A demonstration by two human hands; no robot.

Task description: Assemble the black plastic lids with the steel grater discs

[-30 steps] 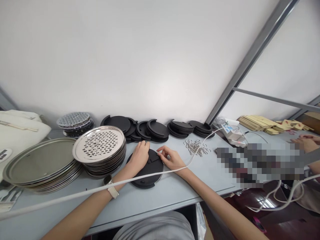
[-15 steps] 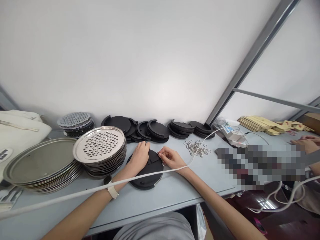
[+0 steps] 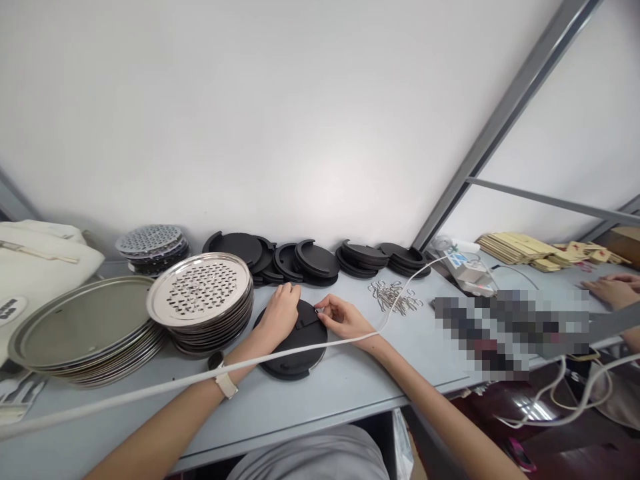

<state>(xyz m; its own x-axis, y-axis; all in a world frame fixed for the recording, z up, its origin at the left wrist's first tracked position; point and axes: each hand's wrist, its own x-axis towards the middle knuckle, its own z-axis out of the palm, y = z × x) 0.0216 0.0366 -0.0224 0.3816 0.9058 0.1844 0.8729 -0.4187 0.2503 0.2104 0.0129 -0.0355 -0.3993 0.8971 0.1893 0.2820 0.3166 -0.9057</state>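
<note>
The tabletop is pale blue-grey, the disc nearest its front edge black, the perforated plate silver patterned with dark holes, the hooks silvery.

far left: white bag | lower left: stacked trays | left of centre: grater plates in a stack, smaller perforated discs behind | across lower middle: white cable | upper right: grey post | right: white box, wooden pieces, carton at edge | lower right: pink object

Light is bright: soft glow on the wall, glare on the floor, lower R. My R hand looks fairly clear; pic stretches near edges, w/ pixel blocks on R.
</note>
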